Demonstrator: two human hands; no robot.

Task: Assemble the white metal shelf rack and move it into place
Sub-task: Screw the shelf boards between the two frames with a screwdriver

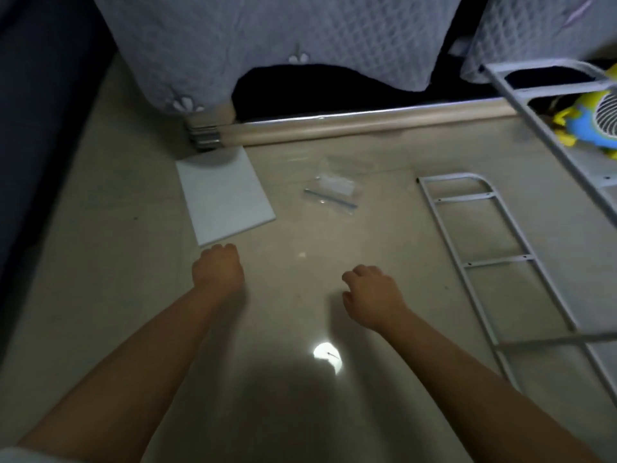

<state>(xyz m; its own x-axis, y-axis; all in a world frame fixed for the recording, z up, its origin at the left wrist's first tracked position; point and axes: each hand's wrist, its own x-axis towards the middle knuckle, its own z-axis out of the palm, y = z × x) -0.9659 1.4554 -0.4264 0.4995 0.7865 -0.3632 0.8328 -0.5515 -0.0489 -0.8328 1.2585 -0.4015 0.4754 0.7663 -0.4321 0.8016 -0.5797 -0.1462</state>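
Two hands show, the left hand (218, 267) and the right hand (370, 294), each on one bare forearm, so two forearms in all. There are two white metal ladder-like frames: one frame (497, 261) lies flat on the floor (100, 262), and a second frame (547, 142) is raised at the right edge. One white flat board (223, 195) lies on the floor. One clear plastic bag (334, 190) lies there too; the small parts inside it are too blurred to count. The grey quilted bedcover hangs in two parts, one wide (267, 38) and one narrower (534, 28). One yellow and blue toy (581, 125). One round white grille (604, 111).
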